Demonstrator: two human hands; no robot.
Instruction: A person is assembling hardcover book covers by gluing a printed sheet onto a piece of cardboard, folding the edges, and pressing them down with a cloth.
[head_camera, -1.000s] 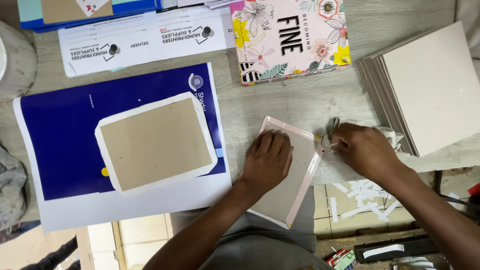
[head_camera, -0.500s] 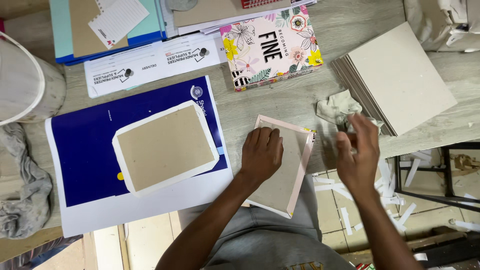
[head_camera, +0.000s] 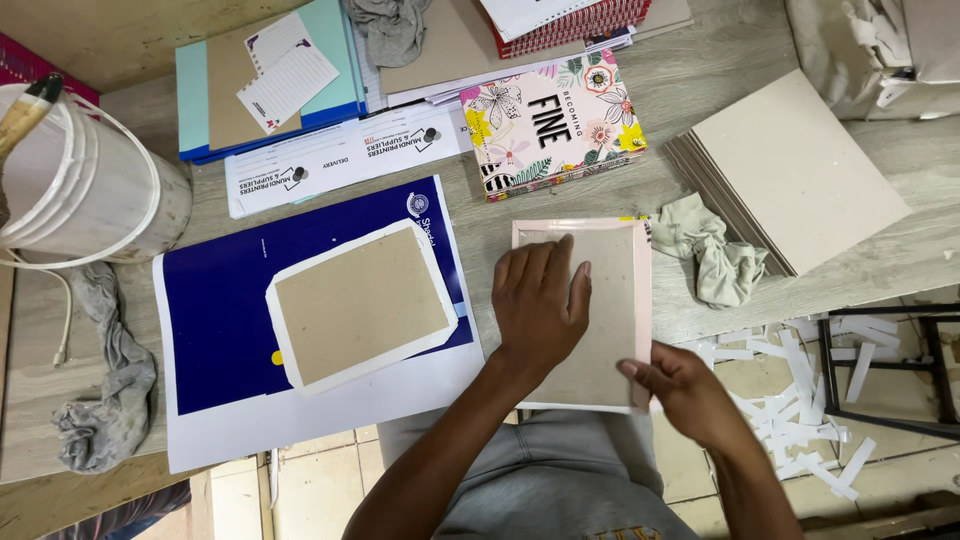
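Observation:
A grey board wrapped in pale pink paper (head_camera: 615, 300) lies at the near edge of the wooden table (head_camera: 480, 220), partly overhanging it. My left hand (head_camera: 540, 300) rests flat on the board with fingers spread. My right hand (head_camera: 680, 390) pinches the board's near right corner. A crumpled pale cloth (head_camera: 710, 250) lies just to the right of the board.
To the left, a second board on white paper (head_camera: 355, 305) sits on a blue sheet (head_camera: 220, 310). A floral book (head_camera: 550, 120), a stack of grey boards (head_camera: 790, 170), a white bucket with a brush (head_camera: 70, 180), and a grey rag (head_camera: 105, 390) surround them. Paper scraps (head_camera: 810, 400) litter the floor.
My right hand has left the cloth at the board's far right and now grips the near right corner. The board has turned square to the edge. The camera has shifted.

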